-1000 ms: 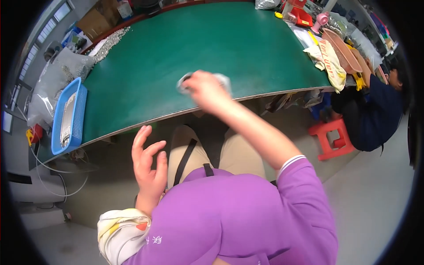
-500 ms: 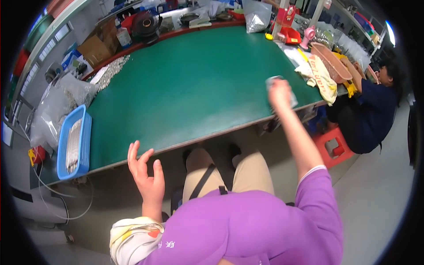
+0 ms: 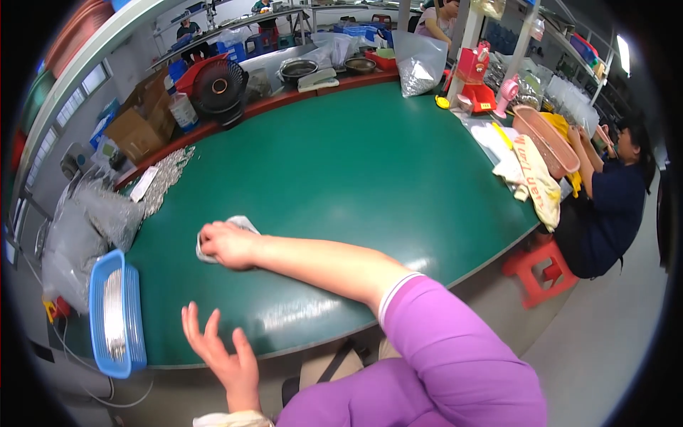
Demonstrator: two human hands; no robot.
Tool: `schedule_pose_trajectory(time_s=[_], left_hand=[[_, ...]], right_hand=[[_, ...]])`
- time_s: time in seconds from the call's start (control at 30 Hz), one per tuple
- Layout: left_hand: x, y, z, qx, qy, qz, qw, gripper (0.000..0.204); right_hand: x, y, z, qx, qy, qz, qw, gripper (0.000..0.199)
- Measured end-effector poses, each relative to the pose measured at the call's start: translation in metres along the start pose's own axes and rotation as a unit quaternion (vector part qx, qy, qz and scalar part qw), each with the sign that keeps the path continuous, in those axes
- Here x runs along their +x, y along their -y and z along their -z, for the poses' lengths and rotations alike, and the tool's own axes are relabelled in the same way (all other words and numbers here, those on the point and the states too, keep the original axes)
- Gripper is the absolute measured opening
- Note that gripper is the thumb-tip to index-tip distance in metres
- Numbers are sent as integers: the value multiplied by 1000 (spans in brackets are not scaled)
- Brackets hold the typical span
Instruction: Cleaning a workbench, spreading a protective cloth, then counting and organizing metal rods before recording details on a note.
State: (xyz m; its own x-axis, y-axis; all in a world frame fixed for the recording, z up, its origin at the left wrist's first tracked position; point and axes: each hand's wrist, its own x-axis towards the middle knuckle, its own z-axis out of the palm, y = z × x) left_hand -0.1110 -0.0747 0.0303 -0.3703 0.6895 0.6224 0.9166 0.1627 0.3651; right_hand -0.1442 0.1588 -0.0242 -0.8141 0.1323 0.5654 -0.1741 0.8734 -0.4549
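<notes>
My right hand (image 3: 231,244) presses a crumpled light-grey cloth (image 3: 245,223) flat against the green tabletop (image 3: 341,171), toward the left side. Its fingers are bent over the cloth and cover most of it. The right forearm stretches across the table from the lower right. Near the table's front edge my left hand (image 3: 226,354) hovers with its fingers spread and nothing in them. A wet-looking shiny streak shows on the surface just right of that hand.
At the left stand a blue basket (image 3: 135,320) of thin metal pieces and clear plastic bags (image 3: 78,235). A black fan (image 3: 219,89) is at the back left. On the right lie a printed cloth (image 3: 538,186) and a pink bin (image 3: 544,142); a co-worker (image 3: 612,192) sits beyond.
My right hand has swept the cloth from the table's right edge to its left part. My view has shifted forward over the table. The left hand stays raised with fingers apart.
</notes>
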Motion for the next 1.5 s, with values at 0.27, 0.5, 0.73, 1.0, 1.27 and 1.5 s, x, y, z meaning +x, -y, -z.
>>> schedule_pose_trajectory(time_s=[0.27, 0.5, 0.73, 1.0, 1.27, 1.5], left_hand=[[16, 10, -25, 10, 143, 36, 989, 44], [25, 10, -23, 2, 222, 48, 974, 53], [19, 15, -21, -34, 208, 34, 977, 54], [23, 10, -24, -8, 223, 62, 973, 50], [30, -1, -33, 4, 207, 74, 976, 31], [22, 4, -33, 23, 209, 86, 974, 32]], right_hand=[[-52, -255, 203, -386, -94, -340, 852, 22], [-141, -243, 266, -439, -228, -514, 701, 26], [37, -139, 41, -206, -100, -256, 939, 16], [112, -27, -88, 86, 75, 148, 982, 23], [43, -290, 140, -215, -15, -204, 955, 27], [-72, -339, 285, -431, -59, -450, 780, 37]])
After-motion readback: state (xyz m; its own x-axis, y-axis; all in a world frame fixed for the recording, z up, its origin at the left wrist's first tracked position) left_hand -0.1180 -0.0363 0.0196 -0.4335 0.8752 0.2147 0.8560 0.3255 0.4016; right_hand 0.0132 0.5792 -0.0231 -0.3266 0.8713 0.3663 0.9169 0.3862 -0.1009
